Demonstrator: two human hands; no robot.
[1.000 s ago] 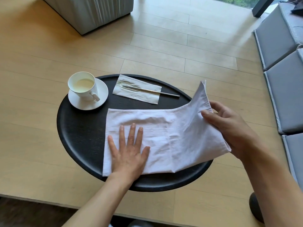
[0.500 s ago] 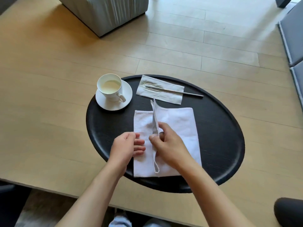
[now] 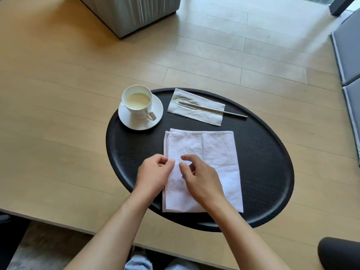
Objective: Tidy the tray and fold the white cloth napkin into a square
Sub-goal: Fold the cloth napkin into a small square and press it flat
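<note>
The white cloth napkin [image 3: 214, 151] lies flat on the black oval tray [image 3: 266, 172], folded into an upright rectangle with doubled edges on its left side. My left hand [image 3: 153, 174] is curled at the napkin's left edge, fingertips pinching it. Just to its right, my right hand [image 3: 200, 176] hovers over the cloth with loosely bent fingers that hold nothing. A white cup [image 3: 137, 102] of pale liquid stands on its saucer [image 3: 136, 124] at the tray's far left. A metal utensil [image 3: 231, 113] rests on a paper napkin [image 3: 206, 116] at the far edge.
The tray sits near the front edge of a light wooden table [image 3: 58, 114]. A grey upholstered block [image 3: 132, 10] stands at the far side. Grey cushions [image 3: 348, 45] line the right. A dark rounded object [image 3: 339, 254] is at the bottom right.
The right hand carried the napkin's right half over to the left and let it drop flat. The left hand went from pressing flat to pinching the left edge. The view shifted.
</note>
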